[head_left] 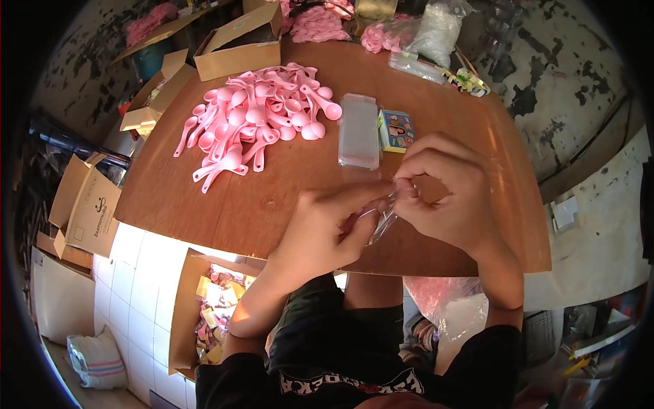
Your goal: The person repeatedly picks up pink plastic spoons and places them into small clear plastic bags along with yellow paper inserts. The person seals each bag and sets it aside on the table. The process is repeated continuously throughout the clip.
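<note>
Over the near right part of the brown table [204, 204], my left hand [320, 228] and my right hand [453, 194] meet at a small clear plastic bag [385, 223]. Both pinch its upper part between thumb and fingers, and the rest of the bag hangs below. Whether anything is inside cannot be made out. Just beyond my hands lies a stack of flat clear plastic sleeves [359, 129]. To its right is a small blue and yellow printed box [396, 131]. A heap of pink plastic scoops [255, 112] covers the table's far left part.
Cardboard boxes [238, 58] stand at the far left edge. Bagged pink scoops [381, 37] and a white plastic bag [439, 31] lie at the back. Below the near edge, an open carton [180, 313] holds small packets. A stained wall rises at right.
</note>
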Tool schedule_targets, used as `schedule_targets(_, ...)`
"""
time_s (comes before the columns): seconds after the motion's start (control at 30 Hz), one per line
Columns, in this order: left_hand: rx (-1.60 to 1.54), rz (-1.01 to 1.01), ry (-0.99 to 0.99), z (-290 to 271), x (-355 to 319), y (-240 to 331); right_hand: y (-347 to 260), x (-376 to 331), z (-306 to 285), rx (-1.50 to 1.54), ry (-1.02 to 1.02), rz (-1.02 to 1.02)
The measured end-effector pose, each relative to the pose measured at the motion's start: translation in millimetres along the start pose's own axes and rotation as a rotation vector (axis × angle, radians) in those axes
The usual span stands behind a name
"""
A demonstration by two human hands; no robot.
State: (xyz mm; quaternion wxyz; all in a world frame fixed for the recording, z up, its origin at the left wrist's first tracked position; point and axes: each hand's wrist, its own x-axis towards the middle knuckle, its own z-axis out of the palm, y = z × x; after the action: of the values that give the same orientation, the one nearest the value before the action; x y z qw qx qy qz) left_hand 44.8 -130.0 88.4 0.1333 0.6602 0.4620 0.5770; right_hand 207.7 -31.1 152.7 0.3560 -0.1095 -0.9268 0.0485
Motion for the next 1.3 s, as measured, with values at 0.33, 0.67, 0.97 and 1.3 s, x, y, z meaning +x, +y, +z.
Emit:
schedule_targets(0.33,-0.305,-0.004,0.415,9.3,-7.9,-7.1,96.0,-38.3,-55.7,1.356,0.309,0.209)
schedule_targets(0.67,-0.314,-0.061,0.47,16.0,-0.9,-14.3,221.6,-163.2,-51.1,-0.467,0.332,0.909)
schedule_targets(0.97,-0.441,-0.143,0.384,40.5,11.8,-20.6,24.1,-44.6,17.8,0.413,-0.073,0.309)
schedule_targets(1.3,-0.372,-0.096,0.028,15.8,-3.9,-46.9,23.9,-23.5,39.0,0.526,0.023,0.25)
